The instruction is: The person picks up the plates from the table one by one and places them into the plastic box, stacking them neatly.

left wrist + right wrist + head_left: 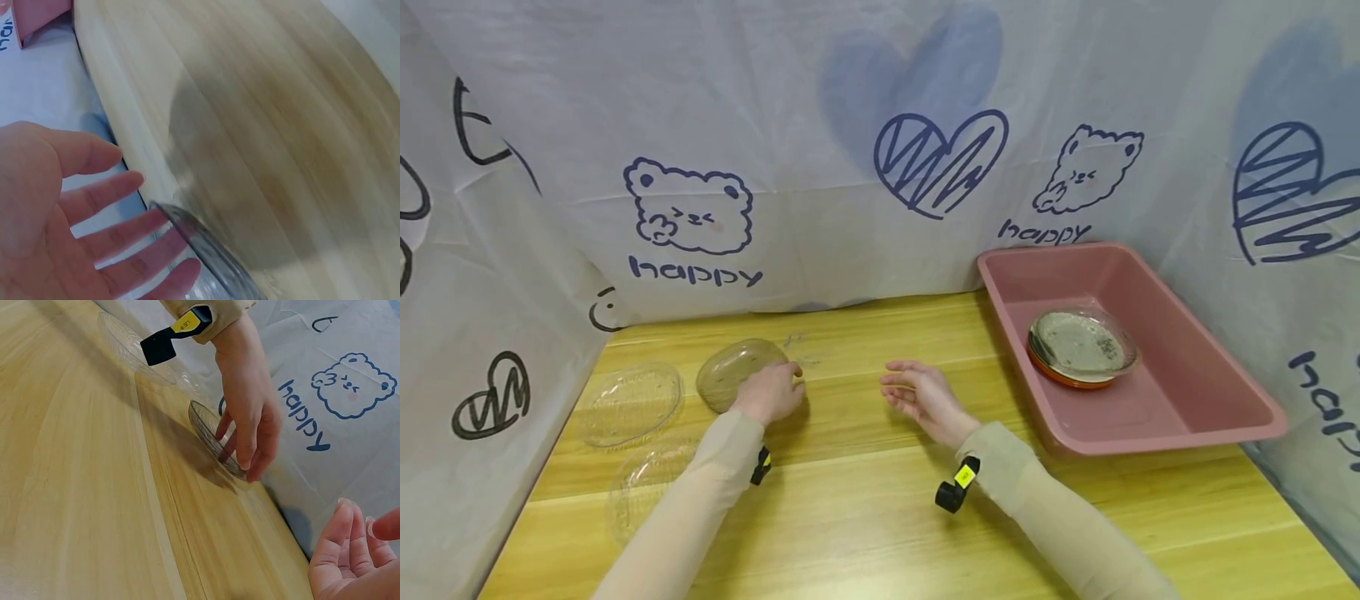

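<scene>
A brownish, see-through oval dish (726, 377) lies on the left part of the wooden table. My left hand (770, 392) is at its right side. In the left wrist view the fingers are spread and loosely bent, overlapping the dish's rim (215, 253); whether they touch it I cannot tell. Seen from the right wrist, the left hand (253, 419) reaches down over the dish (205, 430). My right hand (927, 402) hovers over the middle of the table, fingers loosely bent, holding nothing.
Two clear oval dishes (632, 406) lie on the table's left side, the nearer one partly behind the left forearm. A pink tub (1180, 400) at the right holds stacked dishes (1078, 346), with an orange one low in the stack. White printed cloth (820, 208) walls the table.
</scene>
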`<state>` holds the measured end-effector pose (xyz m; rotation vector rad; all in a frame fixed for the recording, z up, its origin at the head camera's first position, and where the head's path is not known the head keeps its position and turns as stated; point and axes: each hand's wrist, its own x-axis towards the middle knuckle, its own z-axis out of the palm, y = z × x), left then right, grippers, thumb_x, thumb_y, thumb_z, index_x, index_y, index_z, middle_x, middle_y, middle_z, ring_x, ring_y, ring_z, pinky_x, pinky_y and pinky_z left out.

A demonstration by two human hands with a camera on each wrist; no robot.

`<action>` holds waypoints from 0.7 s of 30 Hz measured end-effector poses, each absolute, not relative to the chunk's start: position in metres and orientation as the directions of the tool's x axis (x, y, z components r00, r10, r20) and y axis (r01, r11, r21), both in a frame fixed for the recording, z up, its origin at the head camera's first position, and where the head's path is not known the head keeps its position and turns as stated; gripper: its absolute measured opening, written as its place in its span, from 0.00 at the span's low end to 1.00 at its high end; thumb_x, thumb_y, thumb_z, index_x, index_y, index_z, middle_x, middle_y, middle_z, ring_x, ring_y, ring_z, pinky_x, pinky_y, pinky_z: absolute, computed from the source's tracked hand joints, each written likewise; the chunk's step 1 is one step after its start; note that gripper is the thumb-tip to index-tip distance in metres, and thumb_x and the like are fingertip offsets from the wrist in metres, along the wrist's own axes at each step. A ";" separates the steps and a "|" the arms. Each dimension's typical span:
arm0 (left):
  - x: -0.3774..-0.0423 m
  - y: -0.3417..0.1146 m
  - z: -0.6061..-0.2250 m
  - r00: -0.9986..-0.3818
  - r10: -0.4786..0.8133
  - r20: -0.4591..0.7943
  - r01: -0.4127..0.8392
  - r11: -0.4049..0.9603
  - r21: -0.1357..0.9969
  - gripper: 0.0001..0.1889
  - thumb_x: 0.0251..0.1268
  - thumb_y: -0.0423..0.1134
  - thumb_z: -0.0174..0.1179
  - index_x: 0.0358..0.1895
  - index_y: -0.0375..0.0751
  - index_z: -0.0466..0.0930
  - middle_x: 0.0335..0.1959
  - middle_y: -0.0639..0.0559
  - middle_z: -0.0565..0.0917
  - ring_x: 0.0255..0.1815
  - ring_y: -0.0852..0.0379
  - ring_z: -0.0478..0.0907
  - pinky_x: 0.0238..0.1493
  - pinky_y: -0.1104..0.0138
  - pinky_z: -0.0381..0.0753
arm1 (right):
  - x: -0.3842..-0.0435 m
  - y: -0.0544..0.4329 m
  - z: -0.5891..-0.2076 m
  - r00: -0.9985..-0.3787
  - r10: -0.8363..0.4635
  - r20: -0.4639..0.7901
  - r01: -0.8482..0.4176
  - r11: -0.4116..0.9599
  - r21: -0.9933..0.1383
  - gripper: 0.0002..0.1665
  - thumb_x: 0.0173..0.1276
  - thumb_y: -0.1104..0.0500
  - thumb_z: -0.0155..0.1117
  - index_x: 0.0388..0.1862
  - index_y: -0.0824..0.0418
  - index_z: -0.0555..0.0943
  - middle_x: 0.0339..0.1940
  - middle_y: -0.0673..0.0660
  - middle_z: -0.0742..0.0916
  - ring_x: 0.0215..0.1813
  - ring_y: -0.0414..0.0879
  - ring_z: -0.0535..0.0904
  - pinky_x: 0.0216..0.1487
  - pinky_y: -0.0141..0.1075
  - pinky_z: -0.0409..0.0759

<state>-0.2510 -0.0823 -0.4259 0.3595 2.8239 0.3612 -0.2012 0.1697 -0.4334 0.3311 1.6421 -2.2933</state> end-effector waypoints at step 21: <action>-0.241 -0.055 -0.424 -0.769 0.615 -0.178 0.491 0.745 0.453 0.12 0.74 0.37 0.54 0.54 0.38 0.81 0.49 0.44 0.87 0.52 0.48 0.84 0.58 0.52 0.84 | -0.196 0.163 -0.440 -0.924 -0.128 -0.361 0.383 -0.279 -0.881 0.23 0.75 0.65 0.52 0.67 0.70 0.70 0.44 0.55 0.84 0.41 0.41 0.82 0.49 0.31 0.83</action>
